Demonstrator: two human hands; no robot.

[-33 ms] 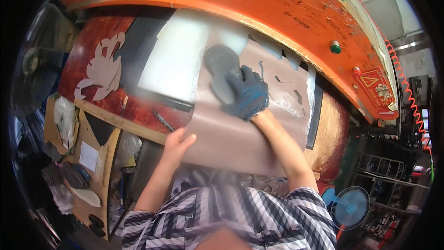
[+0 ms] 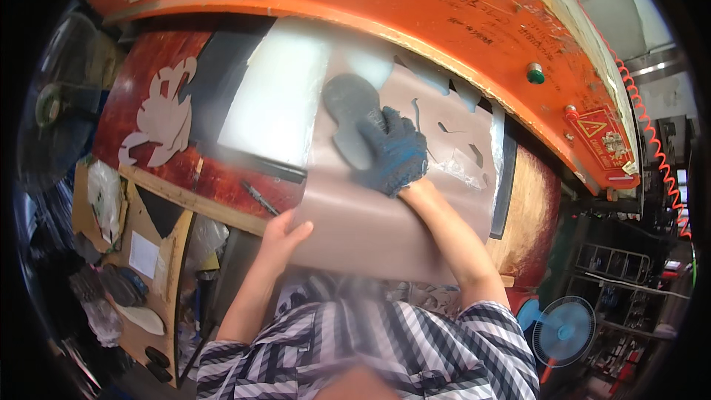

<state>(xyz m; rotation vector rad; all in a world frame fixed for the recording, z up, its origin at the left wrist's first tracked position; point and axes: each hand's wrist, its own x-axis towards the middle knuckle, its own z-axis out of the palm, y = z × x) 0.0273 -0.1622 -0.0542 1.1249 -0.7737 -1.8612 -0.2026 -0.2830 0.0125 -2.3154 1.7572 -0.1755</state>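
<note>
Brown sheet [image 2: 363, 230] is lying across the red counter [image 2: 222, 187], its left edge sitting in the bare left hand's [image 2: 284, 231] grip, while the gloved right hand [image 2: 398, 152] is touching the grey sole-shaped block [image 2: 349, 98] on top, whether clasping it being impossible to tell.

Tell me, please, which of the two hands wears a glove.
The right hand, in a dark glove, at the grey sole-shaped piece; the left hand, at the brown sheet, is bare.
</note>
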